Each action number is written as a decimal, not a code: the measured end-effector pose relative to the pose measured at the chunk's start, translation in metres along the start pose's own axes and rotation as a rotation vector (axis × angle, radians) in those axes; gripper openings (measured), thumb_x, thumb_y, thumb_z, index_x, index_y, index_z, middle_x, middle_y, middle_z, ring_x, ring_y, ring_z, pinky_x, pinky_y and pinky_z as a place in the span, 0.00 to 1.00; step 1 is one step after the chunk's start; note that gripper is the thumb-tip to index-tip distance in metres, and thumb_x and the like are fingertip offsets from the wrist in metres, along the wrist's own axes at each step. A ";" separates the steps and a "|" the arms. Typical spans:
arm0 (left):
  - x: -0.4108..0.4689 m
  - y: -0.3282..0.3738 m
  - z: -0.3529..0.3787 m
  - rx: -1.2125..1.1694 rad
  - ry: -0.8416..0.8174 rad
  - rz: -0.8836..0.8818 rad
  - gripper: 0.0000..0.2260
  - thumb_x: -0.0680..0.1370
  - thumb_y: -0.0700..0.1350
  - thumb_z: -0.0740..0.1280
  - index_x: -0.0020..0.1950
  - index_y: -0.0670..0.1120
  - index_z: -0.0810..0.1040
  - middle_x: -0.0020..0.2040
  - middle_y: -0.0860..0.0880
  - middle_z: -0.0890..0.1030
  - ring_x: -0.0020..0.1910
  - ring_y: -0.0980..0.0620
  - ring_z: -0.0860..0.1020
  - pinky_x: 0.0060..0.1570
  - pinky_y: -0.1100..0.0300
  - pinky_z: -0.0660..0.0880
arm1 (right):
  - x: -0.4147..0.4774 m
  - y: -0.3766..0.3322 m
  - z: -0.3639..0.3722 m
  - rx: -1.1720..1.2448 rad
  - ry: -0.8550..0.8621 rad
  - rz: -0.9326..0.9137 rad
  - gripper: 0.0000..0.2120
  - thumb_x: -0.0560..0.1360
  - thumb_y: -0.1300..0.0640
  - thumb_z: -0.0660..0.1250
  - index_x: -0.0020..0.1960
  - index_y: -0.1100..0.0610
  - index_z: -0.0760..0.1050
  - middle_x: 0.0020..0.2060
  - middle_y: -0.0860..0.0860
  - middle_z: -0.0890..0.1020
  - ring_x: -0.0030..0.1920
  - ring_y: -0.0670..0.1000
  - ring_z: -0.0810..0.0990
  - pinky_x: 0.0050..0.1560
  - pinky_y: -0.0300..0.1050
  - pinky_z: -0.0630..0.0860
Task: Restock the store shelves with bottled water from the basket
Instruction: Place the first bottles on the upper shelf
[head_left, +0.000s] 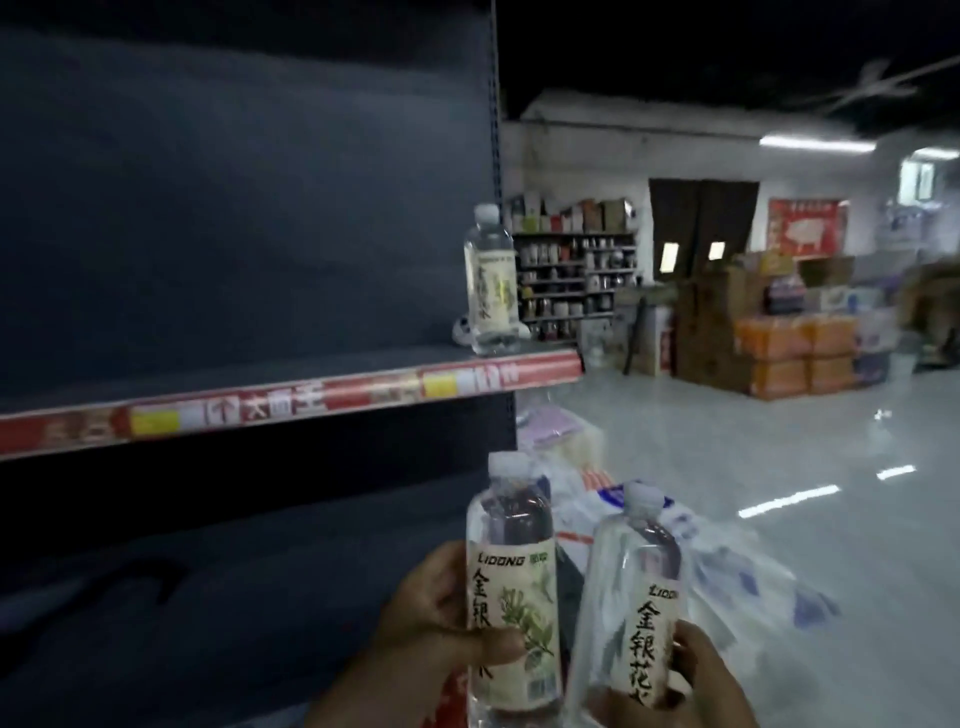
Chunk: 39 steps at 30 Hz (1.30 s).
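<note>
1. Left grip (441, 618) has its fingers curled round an upright bottle (514, 597) labelled "LIDONG".
2. Right grip (693, 675) clasps a second bottle (636, 587), tilted, of the same brand.
3. Third bottle (491, 280) stands at the right end of the shelf (291, 400).

All 3 bottles are clear with white caps and cream labels. The shelf bottle (490, 280) and the right bottle (644, 623) carry black characters, and the left bottle (511, 613) adds green leaves. The price strip (291, 402) is red with yellow and white patches. The back panel (234, 208) is dark blue-grey, the cartons (779, 338) orange and the poster (779, 213) red.
</note>
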<state>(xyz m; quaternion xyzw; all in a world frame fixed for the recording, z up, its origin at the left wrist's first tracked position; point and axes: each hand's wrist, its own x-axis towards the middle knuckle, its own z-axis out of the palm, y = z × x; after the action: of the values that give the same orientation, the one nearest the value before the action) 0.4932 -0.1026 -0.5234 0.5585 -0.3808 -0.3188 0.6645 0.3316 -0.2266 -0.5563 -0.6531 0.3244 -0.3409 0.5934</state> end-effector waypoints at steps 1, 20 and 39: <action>0.004 0.020 -0.009 -0.009 0.015 0.045 0.45 0.47 0.40 0.86 0.63 0.43 0.76 0.57 0.42 0.84 0.56 0.42 0.83 0.51 0.49 0.79 | 0.010 -0.009 0.004 -0.010 0.077 -0.061 0.24 0.59 0.68 0.80 0.51 0.55 0.77 0.40 0.49 0.85 0.43 0.53 0.83 0.48 0.51 0.78; 0.148 0.204 -0.142 0.083 0.416 0.398 0.36 0.57 0.34 0.77 0.64 0.44 0.73 0.57 0.46 0.83 0.57 0.44 0.81 0.60 0.42 0.76 | 0.175 -0.227 0.158 -0.114 -0.060 -0.661 0.31 0.66 0.61 0.80 0.62 0.54 0.68 0.51 0.48 0.81 0.52 0.51 0.81 0.51 0.44 0.80; 0.171 0.186 -0.144 0.670 0.425 0.173 0.33 0.69 0.41 0.78 0.70 0.46 0.67 0.50 0.49 0.83 0.49 0.51 0.82 0.48 0.57 0.77 | 0.216 -0.206 0.183 -0.413 0.025 -0.590 0.30 0.75 0.49 0.71 0.69 0.61 0.63 0.37 0.49 0.75 0.30 0.44 0.72 0.28 0.34 0.70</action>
<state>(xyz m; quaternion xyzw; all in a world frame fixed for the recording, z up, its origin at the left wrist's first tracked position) 0.7039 -0.1438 -0.3273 0.7635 -0.3633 0.0024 0.5339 0.6077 -0.2862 -0.3496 -0.8207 0.1911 -0.4325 0.3208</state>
